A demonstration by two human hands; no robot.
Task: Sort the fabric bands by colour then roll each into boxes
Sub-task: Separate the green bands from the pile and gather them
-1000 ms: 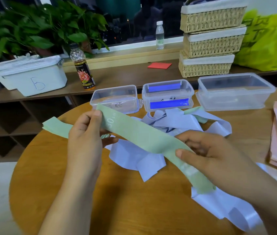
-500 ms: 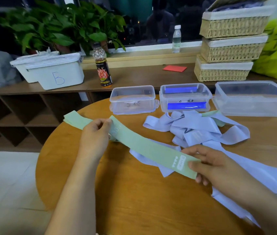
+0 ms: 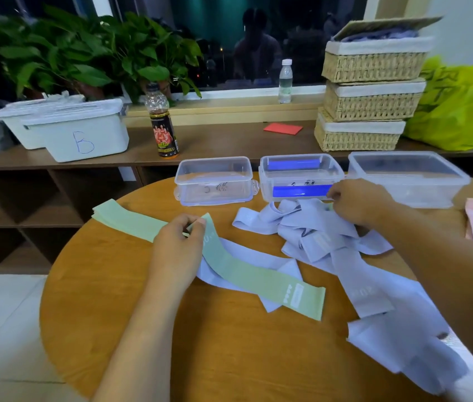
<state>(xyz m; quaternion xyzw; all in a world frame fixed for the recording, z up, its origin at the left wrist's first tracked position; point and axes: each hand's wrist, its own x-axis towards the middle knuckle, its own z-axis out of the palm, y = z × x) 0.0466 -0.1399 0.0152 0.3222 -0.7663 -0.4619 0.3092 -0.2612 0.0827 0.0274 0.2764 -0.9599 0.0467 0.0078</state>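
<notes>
Green band: right hand let go; my left hand pinches it.
Right hand: on lilac heap, hold unclear; next band, likely.

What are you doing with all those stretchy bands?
A person is sorting fabric bands by colour on the round wooden table. The left hand pinches a long pale green fabric band lying across the table. The right hand reaches into the tangled pile of lilac fabric bands, beside the clear plastic box holding blue rolls.
</notes>
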